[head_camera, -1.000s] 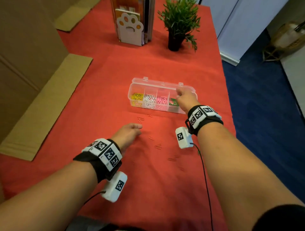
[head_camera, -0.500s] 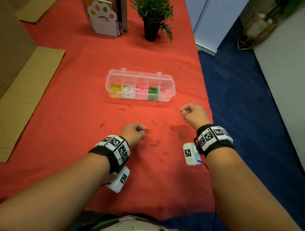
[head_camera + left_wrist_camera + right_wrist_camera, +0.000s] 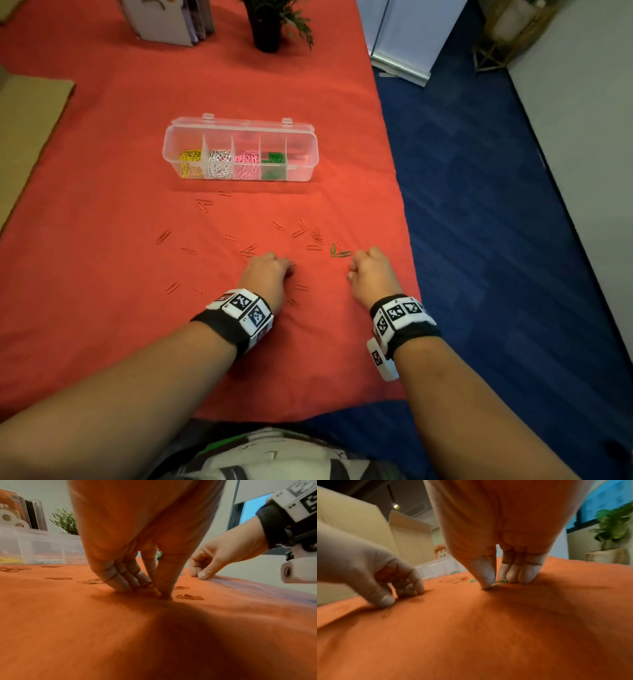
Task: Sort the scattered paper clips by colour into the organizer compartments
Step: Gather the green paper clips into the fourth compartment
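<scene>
The clear organizer stands open on the red cloth, holding yellow, white, pink and green clips from the left; its right end compartment looks bare. Several red paper clips lie scattered in front of it. My left hand is down among them, and in the left wrist view its thumb and curled fingers pinch a red clip against the cloth. A few green clips lie just ahead of my right hand. Its thumb and fingers pinch one green clip on the cloth.
A potted plant and a book stand stand at the table's far end. Cardboard lies along the left side. The table's right edge drops to blue carpet close to my right hand.
My right hand has come back from the organizer's green compartment down to the cloth at the green clips. My left hand has stayed low among the red clips and closed on one.
</scene>
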`<action>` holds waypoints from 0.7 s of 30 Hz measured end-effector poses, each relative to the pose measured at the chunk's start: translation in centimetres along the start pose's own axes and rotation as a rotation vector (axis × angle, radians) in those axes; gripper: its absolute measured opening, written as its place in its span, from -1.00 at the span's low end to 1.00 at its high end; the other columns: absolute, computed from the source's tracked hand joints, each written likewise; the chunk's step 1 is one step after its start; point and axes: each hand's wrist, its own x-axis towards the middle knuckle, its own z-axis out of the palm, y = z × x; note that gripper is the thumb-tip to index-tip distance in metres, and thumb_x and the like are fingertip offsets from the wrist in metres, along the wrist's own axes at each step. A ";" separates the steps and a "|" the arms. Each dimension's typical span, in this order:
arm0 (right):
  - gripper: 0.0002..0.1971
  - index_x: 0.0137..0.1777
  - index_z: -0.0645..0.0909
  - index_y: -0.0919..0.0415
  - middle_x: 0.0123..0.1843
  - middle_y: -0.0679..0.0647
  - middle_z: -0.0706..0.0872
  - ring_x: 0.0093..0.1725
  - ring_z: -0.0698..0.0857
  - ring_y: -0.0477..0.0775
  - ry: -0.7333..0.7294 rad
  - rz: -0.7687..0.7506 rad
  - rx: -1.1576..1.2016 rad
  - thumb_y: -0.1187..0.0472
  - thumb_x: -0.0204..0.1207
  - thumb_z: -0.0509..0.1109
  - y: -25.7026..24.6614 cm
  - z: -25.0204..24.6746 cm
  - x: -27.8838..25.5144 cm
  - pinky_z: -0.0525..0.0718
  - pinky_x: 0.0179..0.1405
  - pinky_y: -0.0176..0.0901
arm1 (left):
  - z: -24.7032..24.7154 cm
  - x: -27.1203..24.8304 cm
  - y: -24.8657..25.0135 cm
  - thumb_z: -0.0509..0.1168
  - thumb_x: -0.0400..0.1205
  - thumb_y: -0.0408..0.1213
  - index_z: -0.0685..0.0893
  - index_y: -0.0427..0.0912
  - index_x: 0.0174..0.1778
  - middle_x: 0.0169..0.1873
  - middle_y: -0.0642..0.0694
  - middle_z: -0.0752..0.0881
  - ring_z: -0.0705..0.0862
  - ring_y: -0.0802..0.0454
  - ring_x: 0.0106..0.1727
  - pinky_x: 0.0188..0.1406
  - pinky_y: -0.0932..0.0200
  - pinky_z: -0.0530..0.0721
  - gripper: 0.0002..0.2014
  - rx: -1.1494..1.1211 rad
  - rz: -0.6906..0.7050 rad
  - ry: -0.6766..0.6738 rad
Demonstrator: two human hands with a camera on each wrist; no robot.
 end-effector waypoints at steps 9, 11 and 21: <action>-0.69 0.10 0.51 0.24 0.06 0.28 0.58 0.03 0.63 0.32 0.009 -0.055 0.110 0.49 0.40 0.16 -1.1 -1.0 1.5 0.60 0.08 0.08 | -0.5 -0.2 -0.9 0.24 0.52 -0.49 0.73 -0.17 -0.08 -0.03 -0.14 0.69 0.65 -0.09 0.03 0.06 0.22 0.53 -0.79 -0.212 -0.111 0.066; -0.63 0.05 0.60 0.22 0.04 0.27 0.52 -0.01 0.61 0.31 0.021 -0.062 0.114 0.55 0.35 0.16 -1.1 -1.1 2.1 0.62 0.06 0.07 | -1.0 -0.2 -0.9 0.20 0.55 -0.54 0.69 -0.20 -0.12 -0.12 -0.09 0.71 0.65 -0.01 -0.09 0.00 0.29 0.52 -0.79 -0.445 -0.218 0.068; -0.78 0.11 0.57 0.37 0.17 0.26 0.47 0.18 0.53 0.31 0.033 -0.103 -0.058 0.29 0.51 0.32 -1.3 -0.1 2.6 0.54 0.24 0.04 | -2.2 1.0 -0.6 0.14 0.64 -0.40 0.62 -0.04 -0.22 -0.23 -0.02 0.65 0.56 0.06 -0.22 -0.26 0.28 0.47 -0.78 -0.759 -0.352 0.016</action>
